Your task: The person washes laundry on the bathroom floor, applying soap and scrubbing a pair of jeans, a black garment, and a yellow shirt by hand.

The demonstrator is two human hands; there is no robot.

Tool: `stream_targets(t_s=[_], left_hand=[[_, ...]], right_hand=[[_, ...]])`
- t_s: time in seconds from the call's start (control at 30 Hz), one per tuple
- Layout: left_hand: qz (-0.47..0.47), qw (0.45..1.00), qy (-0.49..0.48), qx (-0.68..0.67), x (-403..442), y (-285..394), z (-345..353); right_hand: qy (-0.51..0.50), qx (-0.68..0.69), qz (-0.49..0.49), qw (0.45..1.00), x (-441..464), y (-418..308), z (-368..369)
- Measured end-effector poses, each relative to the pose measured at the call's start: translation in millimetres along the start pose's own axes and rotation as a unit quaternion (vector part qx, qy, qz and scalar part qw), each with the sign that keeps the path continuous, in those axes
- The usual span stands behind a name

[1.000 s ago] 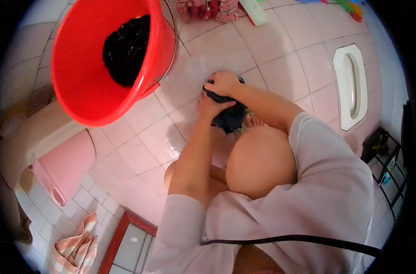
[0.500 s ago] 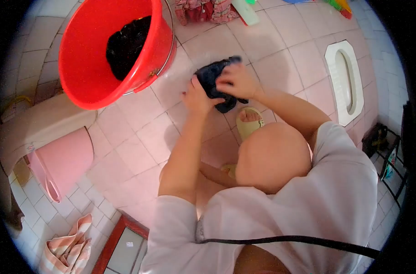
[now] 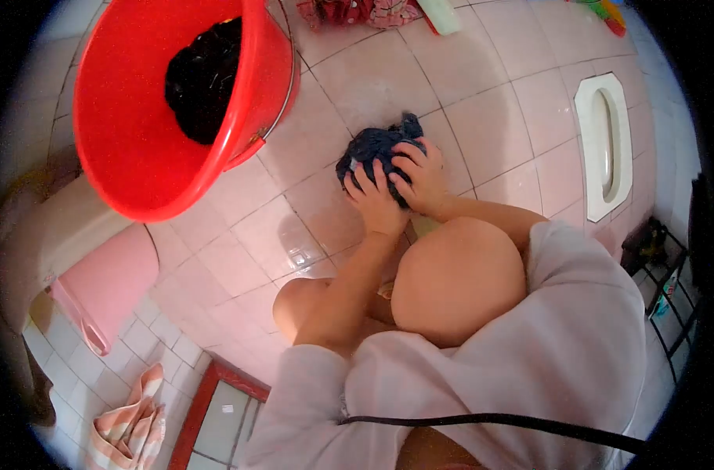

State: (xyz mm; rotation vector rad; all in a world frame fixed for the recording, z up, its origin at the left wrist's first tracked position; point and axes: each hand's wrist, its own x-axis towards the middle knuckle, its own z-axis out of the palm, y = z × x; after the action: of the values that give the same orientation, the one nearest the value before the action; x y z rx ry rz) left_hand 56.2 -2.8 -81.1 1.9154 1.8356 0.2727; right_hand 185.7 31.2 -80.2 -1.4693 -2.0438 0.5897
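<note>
On the pink floor tiles lies a bunched dark blue cloth (image 3: pixel 372 145), with what looks like a little foam on it. My left hand (image 3: pixel 376 202) presses on its near left side, fingers bent into the fabric. Beside it, my right hand (image 3: pixel 423 176) grips the right side of the cloth with curled fingers. A red bucket (image 3: pixel 255 94) stands at the upper left, its handle hanging on the right side. Inside it is a black, wet-looking bundle (image 3: pixel 204 82).
A squat toilet (image 3: pixel 605 149) is set in the floor at the right. Red patterned fabric (image 3: pixel 357 12) lies at the top edge. A pink bin (image 3: pixel 106 282), a striped towel (image 3: pixel 130 423) and a black rack (image 3: pixel 670 282) stand or hang around.
The dark cloth was spread and partly lifted half a second ago; now it is bunched on the floor under both hands. The view has shifted slightly.
</note>
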Motion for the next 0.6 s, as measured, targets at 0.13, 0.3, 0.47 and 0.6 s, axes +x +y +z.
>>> stream_targets(t_s=[0.13, 0.3, 0.47, 0.6], left_hand=[[-0.130, 0.988, -0.022, 0.075, 32, 12, -4], [-0.171, 0.977, -0.125, 0.016, 75, 0, -19], [-0.202, 0.969, -0.131, 0.058, 94, 3, -28], [-0.233, 0.946, -0.217, 0.066, 110, 3, -38]], right_hand=[[-0.003, 0.006, 0.010, 1.000, 40, 17, 19], [-0.085, -0.036, 0.064, 0.994, 80, 24, 30], [-0.198, -0.093, 0.108, 0.970, 104, 33, 42], [-0.215, -0.096, 0.146, 0.961, 115, 31, 45]])
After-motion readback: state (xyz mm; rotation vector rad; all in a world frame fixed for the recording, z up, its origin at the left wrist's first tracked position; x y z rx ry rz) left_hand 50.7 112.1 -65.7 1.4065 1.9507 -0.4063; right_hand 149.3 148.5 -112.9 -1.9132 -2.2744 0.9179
